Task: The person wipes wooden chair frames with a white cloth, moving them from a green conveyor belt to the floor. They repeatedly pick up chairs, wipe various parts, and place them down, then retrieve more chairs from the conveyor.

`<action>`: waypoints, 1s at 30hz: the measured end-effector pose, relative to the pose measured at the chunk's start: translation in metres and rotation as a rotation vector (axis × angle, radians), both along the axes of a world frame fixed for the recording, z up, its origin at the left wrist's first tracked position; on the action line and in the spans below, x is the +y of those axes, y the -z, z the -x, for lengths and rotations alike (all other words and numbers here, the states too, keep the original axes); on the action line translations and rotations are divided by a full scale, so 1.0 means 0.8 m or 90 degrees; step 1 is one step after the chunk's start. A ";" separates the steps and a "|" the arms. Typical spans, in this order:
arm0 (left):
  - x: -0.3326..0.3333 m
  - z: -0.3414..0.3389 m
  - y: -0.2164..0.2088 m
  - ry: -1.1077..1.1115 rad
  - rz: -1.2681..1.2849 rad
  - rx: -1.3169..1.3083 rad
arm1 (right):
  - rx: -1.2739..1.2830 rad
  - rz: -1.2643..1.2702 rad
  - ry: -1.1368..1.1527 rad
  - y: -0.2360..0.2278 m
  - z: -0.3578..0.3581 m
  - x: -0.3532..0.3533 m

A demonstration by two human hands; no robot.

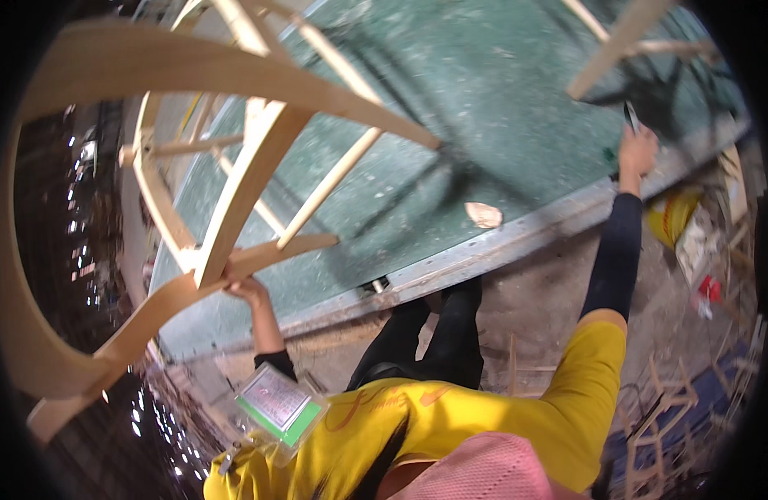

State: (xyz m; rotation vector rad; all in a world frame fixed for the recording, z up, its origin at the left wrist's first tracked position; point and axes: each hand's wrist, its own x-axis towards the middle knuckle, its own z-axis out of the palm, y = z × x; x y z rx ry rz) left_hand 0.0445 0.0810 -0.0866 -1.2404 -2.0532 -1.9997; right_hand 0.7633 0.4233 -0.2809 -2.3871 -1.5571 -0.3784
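Observation:
A pale wooden chair frame [251, 187] with curved rails and round rungs is tilted over the left part of the green-topped table [517, 108]. My left hand [247, 287] is closed around its lower rail, near a joint, with the fingers partly hidden by the wood. Out at the right, by the table's edge, my right hand [638, 152] grips a slim tool [632, 117] that looks like a small knife, dark and silvery; its exact kind is too small to make out. Beneath the far-right wooden legs, the tool lies close to their shadow.
A small beige scrap [484, 215] lies near the table's front edge. Wooden legs [621, 46] of another piece stand at the far right. Beyond the edge are a yellow container [674, 217] and a red item [710, 288]. More wooden frames [663, 417] stand at the lower right.

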 end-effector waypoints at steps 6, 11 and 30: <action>0.025 -0.030 -0.014 -0.039 -0.065 -0.104 | 0.881 -0.138 -0.100 0.011 0.178 -0.092; 0.040 -0.050 -0.041 0.017 -0.033 -0.180 | 1.633 0.125 -0.416 -0.144 0.413 -0.176; -0.036 -0.029 -0.237 0.076 0.140 -0.100 | 1.532 -0.059 -0.307 -0.356 0.533 -0.266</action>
